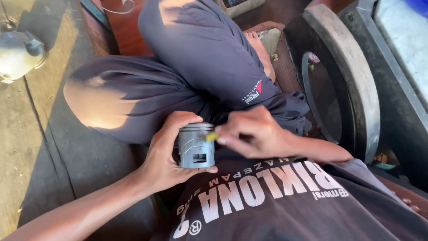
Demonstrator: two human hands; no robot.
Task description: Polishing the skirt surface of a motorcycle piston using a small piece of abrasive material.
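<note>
Left hand (pixel 167 154): clasps the grey piston (pixel 196 145).
Right hand (pixel 249 134): pinches a small yellow tool (pixel 212 136) against the piston's upper side.
Progress: underway, extent unclear.

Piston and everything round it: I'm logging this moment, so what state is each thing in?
Piston: upright, off the ground, gripped at crown and skirt.
Left hand: closed round the piston.
Right hand: pinching a small yellow tool, its tip against the piston's upper side.
Tyre: standing on edge, leaning at the right.
Metal part: lying on the floor, untouched.
</note>
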